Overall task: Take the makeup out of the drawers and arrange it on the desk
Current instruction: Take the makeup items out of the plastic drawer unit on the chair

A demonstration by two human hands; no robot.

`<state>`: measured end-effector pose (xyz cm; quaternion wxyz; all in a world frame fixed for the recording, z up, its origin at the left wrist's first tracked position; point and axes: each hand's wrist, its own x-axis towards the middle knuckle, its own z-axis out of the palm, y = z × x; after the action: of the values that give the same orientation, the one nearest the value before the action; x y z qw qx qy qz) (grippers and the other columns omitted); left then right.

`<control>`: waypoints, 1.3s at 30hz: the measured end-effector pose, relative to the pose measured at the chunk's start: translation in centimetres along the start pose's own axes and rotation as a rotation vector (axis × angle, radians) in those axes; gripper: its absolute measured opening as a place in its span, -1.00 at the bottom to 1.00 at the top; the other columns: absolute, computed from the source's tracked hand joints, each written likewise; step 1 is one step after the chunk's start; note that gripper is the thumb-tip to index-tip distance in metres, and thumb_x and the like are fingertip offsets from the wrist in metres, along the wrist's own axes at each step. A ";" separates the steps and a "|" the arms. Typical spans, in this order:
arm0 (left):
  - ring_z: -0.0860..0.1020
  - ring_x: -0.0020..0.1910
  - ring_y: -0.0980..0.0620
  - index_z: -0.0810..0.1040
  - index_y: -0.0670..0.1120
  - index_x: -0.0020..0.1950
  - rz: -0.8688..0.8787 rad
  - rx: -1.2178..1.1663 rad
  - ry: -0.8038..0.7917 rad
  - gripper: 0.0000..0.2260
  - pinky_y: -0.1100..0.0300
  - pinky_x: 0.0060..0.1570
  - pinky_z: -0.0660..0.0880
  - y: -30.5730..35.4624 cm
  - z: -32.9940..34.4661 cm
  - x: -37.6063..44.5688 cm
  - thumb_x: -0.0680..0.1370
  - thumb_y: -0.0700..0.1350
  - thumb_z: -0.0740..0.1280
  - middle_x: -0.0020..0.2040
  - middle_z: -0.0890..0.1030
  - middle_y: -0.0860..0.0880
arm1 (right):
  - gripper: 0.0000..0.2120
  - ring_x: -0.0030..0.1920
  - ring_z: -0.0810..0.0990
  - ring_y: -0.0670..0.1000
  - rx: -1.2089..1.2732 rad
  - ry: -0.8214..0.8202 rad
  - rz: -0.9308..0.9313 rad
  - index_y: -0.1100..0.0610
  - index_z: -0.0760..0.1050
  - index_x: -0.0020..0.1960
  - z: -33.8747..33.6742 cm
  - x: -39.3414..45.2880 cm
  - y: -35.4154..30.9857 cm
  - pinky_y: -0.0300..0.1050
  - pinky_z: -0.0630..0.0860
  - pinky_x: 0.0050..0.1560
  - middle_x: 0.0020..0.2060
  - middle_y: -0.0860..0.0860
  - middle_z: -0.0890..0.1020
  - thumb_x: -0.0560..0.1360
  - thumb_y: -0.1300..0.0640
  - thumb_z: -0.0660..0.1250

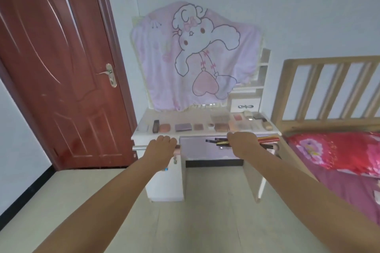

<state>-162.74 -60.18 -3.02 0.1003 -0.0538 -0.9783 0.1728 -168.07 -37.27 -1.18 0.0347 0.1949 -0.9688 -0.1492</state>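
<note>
White and low, the bench [141, 130] carries a row of makeup along its top: a dark tube [156, 126], a coral compact [164, 128], a purple palette [183, 127], a small mauve palette [198, 126] and a brown palette [221, 127], with more pale cases toward the right end. The left hand [163, 143] curls over a silver bar handle [138, 147] at the bench's front left. The right hand [242, 141] grips a bundle of pencils [218, 141], dark and red, held over the open drawer [205, 151]. A pink cartoon cloth [195, 55] hangs behind, a red door [61, 68] stands left, a bed [339, 160] right.
</note>
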 end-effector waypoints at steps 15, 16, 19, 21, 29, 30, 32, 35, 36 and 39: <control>0.58 -0.32 0.03 0.57 -0.11 -0.19 -0.061 -0.116 -0.257 -0.63 0.30 -0.41 0.47 -11.9 17.2 37.2 0.12 -0.03 0.58 -0.27 0.59 -0.06 | -0.75 0.09 0.56 0.09 0.053 -0.141 -0.089 0.17 0.33 0.19 7.9 42.9 1.1 -0.10 0.45 0.00 0.09 0.06 0.55 0.52 0.23 0.16; 0.58 -0.09 -0.03 0.52 -0.15 0.02 -0.065 -0.137 -0.265 -0.69 0.22 -0.20 0.51 -12.3 18.7 39.3 0.35 -0.10 0.46 -0.06 0.58 -0.11 | -0.74 0.07 0.56 0.09 0.063 -0.174 -0.092 0.17 0.33 0.19 8.4 45.2 1.1 -0.11 0.44 -0.02 0.08 0.06 0.55 0.50 0.25 0.16; 0.53 0.03 -0.07 0.44 -0.20 0.14 -0.041 -0.171 -0.261 -0.70 0.16 -0.10 0.49 -12.7 22.2 44.3 0.44 -0.18 0.37 0.06 0.53 -0.15 | -0.74 0.05 0.56 0.10 0.098 -0.254 -0.131 0.17 0.32 0.18 10.7 50.9 1.4 -0.11 0.43 -0.07 0.07 0.08 0.55 0.50 0.28 0.13; 0.56 -0.08 -0.04 0.50 -0.18 0.04 -0.028 -0.208 -0.341 -0.69 0.21 -0.20 0.50 -12.7 25.1 47.6 0.37 -0.12 0.46 -0.04 0.57 -0.13 | -0.74 0.07 0.55 0.11 0.120 -0.324 -0.181 0.18 0.32 0.20 12.9 54.7 1.4 -0.08 0.45 -0.04 0.08 0.10 0.54 0.51 0.28 0.11; 0.37 0.27 -0.09 0.28 -0.17 0.32 -0.056 -0.321 -0.629 -0.69 0.09 0.19 0.37 -11.9 36.8 58.5 0.58 -0.22 0.12 0.29 0.38 -0.13 | -0.72 0.11 0.54 0.12 0.191 -0.497 -0.243 0.18 0.32 0.23 21.5 69.4 0.9 -0.08 0.46 0.01 0.13 0.10 0.52 0.52 0.28 0.12; 0.37 0.27 -0.09 0.27 -0.17 0.33 -0.062 -0.324 -0.657 -0.68 0.10 0.20 0.36 -12.1 37.6 59.9 0.57 -0.22 0.13 0.29 0.38 -0.12 | -0.72 0.10 0.54 0.12 0.199 -0.509 -0.243 0.18 0.33 0.23 22.2 70.9 0.9 -0.08 0.46 -0.01 0.12 0.10 0.52 0.52 0.28 0.12; 0.37 0.26 -0.08 0.23 -0.18 0.33 -0.062 -0.310 -0.666 -0.67 0.11 0.19 0.37 -12.3 39.1 62.0 0.56 -0.22 0.13 0.29 0.36 -0.12 | -0.72 0.08 0.55 0.12 0.218 -0.521 -0.248 0.18 0.33 0.22 23.2 73.5 0.7 -0.09 0.45 -0.07 0.10 0.10 0.53 0.52 0.29 0.12; 0.35 0.26 -0.10 0.20 -0.19 0.35 -0.073 -0.341 -0.679 -0.64 0.11 0.18 0.36 -12.1 40.9 64.4 0.56 -0.21 0.12 0.30 0.34 -0.13 | -0.74 0.05 0.55 0.12 0.249 -0.528 -0.260 0.19 0.34 0.20 24.2 76.5 0.0 -0.09 0.43 -0.10 0.08 0.10 0.52 0.52 0.29 0.12; 0.34 0.27 -0.11 0.18 -0.20 0.37 -0.073 -0.348 -0.686 -0.62 0.10 0.18 0.36 -12.1 41.3 65.0 0.57 -0.20 0.11 0.32 0.33 -0.14 | -0.75 0.05 0.55 0.12 0.264 -0.530 -0.261 0.19 0.35 0.20 24.5 77.2 -0.2 -0.09 0.41 -0.11 0.08 0.11 0.52 0.53 0.28 0.12; 0.31 0.31 -0.13 0.14 -0.20 0.41 -0.100 -0.382 -0.689 -0.57 0.08 0.20 0.33 -12.1 42.1 66.1 0.57 -0.17 0.12 0.37 0.27 -0.16 | -0.72 0.12 0.47 0.14 0.335 -0.533 -0.258 0.18 0.31 0.24 25.2 78.4 -0.6 -0.05 0.41 -0.02 0.14 0.13 0.45 0.53 0.21 0.15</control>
<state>-237.06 -76.06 -25.82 -0.2372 0.0376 -0.9707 -0.0095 -243.27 -61.29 -24.71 -0.2716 0.2729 -0.9222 -0.0370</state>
